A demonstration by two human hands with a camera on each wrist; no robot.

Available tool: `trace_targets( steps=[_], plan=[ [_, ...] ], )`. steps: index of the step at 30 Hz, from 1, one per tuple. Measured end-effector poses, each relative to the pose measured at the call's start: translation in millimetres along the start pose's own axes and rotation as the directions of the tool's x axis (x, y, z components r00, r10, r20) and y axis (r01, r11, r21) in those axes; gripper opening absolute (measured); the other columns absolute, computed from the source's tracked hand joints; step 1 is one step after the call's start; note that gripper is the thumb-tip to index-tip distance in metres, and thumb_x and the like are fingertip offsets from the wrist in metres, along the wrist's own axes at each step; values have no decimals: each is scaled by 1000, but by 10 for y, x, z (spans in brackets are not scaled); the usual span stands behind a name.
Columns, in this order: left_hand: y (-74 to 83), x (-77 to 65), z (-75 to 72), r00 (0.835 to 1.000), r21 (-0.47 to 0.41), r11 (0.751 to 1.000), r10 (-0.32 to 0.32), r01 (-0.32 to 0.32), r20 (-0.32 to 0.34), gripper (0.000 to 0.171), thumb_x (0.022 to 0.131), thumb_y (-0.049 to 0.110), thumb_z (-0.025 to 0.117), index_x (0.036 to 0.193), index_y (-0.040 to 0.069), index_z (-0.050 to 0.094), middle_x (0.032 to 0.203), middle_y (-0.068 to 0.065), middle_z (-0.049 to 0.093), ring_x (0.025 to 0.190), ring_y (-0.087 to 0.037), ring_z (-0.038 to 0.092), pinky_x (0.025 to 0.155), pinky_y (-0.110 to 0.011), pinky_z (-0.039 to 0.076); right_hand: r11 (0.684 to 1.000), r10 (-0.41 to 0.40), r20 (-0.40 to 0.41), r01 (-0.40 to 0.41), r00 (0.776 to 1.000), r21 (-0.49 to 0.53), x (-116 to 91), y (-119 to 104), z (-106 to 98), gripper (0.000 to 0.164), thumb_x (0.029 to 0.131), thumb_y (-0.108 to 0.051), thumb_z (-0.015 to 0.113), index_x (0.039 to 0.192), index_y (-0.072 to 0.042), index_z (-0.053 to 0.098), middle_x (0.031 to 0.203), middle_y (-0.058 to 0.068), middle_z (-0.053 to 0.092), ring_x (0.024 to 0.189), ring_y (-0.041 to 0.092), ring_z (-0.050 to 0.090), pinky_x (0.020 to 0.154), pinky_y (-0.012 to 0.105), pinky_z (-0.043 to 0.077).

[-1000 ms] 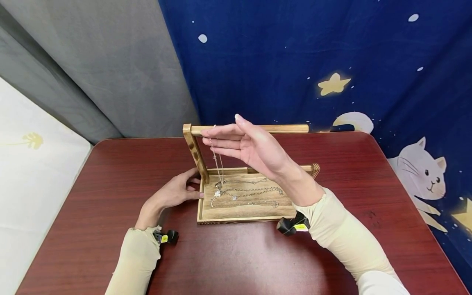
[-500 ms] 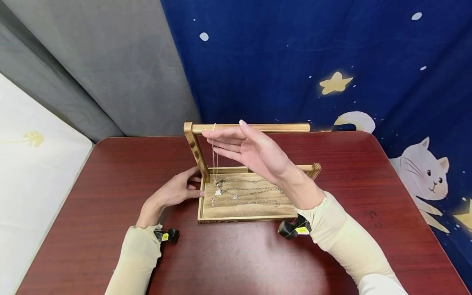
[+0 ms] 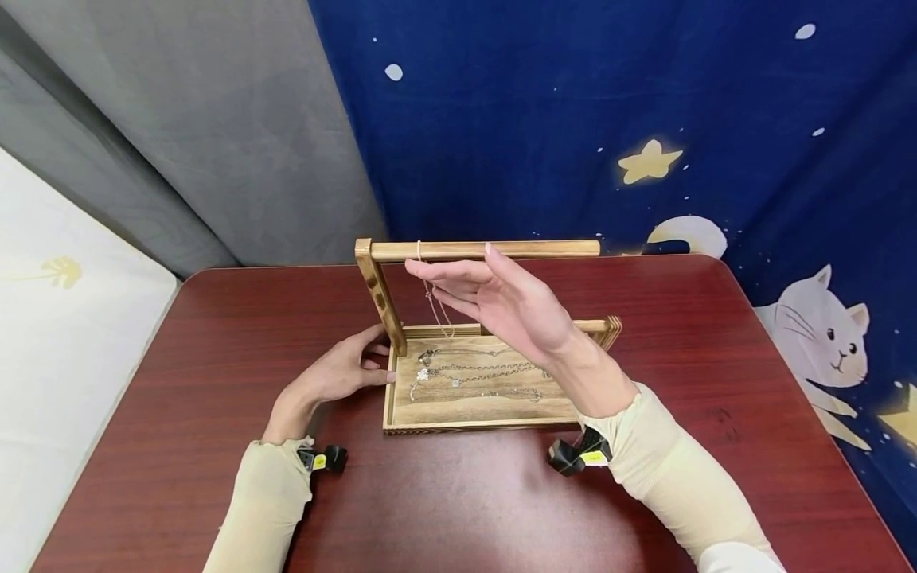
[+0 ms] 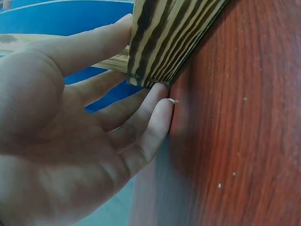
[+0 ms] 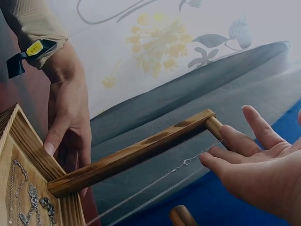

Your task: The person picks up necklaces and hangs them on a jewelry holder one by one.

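Note:
A wooden jewelry stand (image 3: 380,298) has an upright post, a horizontal bar and a shallow tray base. Looped over the bar near the post, a thin chain necklace (image 3: 429,296) hangs at a slant; its clasp (image 5: 186,162) shows in the right wrist view. My right hand (image 3: 505,298) is just below the bar, fingers extended and touching the chain. At the tray's left end, my left hand (image 3: 344,368) holds the stand, thumb against the side wall and fingers around the corner by the post. Several silvery necklaces (image 3: 494,370) lie in the tray.
The stand is on a reddish-brown table (image 3: 444,501). Behind it hang a grey curtain (image 3: 272,159) and a blue curtain (image 3: 501,119) with stars and a cat. The bar's right end (image 3: 593,248) is free, without a post.
My right hand has moved right and slightly down along the bar. The hanging chain has swung from nearly vertical to a rightward slant, its lower end higher. My left hand has stayed put.

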State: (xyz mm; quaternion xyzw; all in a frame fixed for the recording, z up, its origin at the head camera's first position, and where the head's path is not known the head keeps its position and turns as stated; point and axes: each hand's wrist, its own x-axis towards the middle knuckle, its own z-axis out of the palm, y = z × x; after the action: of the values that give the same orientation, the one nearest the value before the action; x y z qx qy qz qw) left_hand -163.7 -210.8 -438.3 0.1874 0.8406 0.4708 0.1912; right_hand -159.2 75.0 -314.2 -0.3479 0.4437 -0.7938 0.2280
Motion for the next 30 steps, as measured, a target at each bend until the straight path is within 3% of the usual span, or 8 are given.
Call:
trace_targets(
  steps=[5, 12, 17, 22, 27, 30],
  plan=[
    [-12, -1, 5, 1000, 1, 1000, 11, -11, -3, 72, 85, 1, 77, 147, -2, 38, 128, -23, 58, 113, -34, 60, 90, -41, 52, 1000, -1, 10, 1, 1000, 3, -60, 8, -27, 59, 109, -43, 24, 132, -4, 63, 149, 22, 43, 146, 32, 30, 120, 44, 18],
    [-19, -22, -5, 1000, -23, 1000, -6, 6, 3, 74, 85, 0, 76, 148, -1, 36, 130, -24, 56, 110, -33, 61, 88, -37, 53, 1000, 23, 43, -23, 999, 4, -127, -18, -61, 63, 108, -46, 26, 135, 1, 58, 150, 23, 41, 144, 35, 31, 119, 50, 18],
    [-33, -40, -18, 1000, -16, 1000, -8, 8, -3, 72, 85, 1, 77, 147, -1, 39, 129, -24, 57, 111, -33, 61, 89, -38, 52, 999, 50, 25, -49, 998, -14, -185, -33, -84, 60, 108, -47, 29, 134, -3, 60, 148, 20, 46, 143, 38, 33, 117, 51, 22],
    [-29, -38, -11, 1000, 3, 1000, -8, 8, -4, 71, 86, 3, 76, 146, -1, 40, 128, -23, 58, 112, -33, 60, 90, -40, 52, 996, 58, -2, -58, 998, -69, -278, -45, -109, 63, 109, -44, 27, 139, 5, 51, 144, 24, 50, 139, 43, 38, 115, 53, 25],
    [-11, -20, 3, 1000, 28, 999, -18, 17, 1, 73, 86, 4, 76, 148, -1, 37, 130, -22, 57, 112, -32, 60, 91, -40, 52, 992, 79, -42, -82, 996, -98, -404, -65, -176, 60, 110, -35, 16, 144, 5, 44, 146, 25, 46, 137, 41, 41, 114, 55, 28],
    [-12, -3, 4, 1000, 33, 999, -20, 20, -2, 74, 86, 3, 77, 148, -1, 37, 131, -22, 57, 112, -31, 60, 91, -40, 52, 992, 75, -33, -78, 997, -104, -458, -97, -195, 59, 110, -37, 20, 145, 5, 43, 149, 25, 43, 138, 41, 39, 113, 55, 28]
  ],
)
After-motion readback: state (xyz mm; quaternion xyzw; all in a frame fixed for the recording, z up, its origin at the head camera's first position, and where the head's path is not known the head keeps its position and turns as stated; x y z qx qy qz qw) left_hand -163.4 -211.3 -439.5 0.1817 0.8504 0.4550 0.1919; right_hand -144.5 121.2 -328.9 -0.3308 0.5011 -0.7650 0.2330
